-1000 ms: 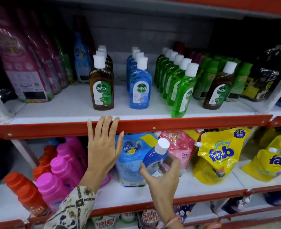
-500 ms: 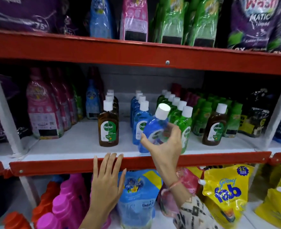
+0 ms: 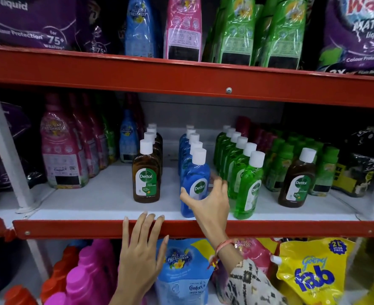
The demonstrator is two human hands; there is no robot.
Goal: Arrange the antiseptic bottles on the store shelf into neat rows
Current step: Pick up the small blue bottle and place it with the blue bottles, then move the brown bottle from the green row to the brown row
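Antiseptic bottles stand in three front-to-back rows on the middle shelf [image 3: 98, 201], with the right hand at the front blue bottle.

Right hand [image 3: 208, 201] is spread wide around the front blue bottle [image 3: 196, 183], thumb against its left side and fingers curled past its right side; whether it still grips is hard to tell (the bottle stands upright at the shelf's front edge). Left hand [image 3: 142, 249] lies flat and open, fingertips touching the shelf's red front rail [image 3: 71, 228] just left of and below that bottle. Counted by white caps: four in the brown row [image 3: 147, 172] left of the blue bottle, five in the blue row [image 3: 187, 150] including it, six in the green row [image 3: 241, 168] to its right. One lone brown bottle [image 3: 297, 179] stands further right, beyond the green row.
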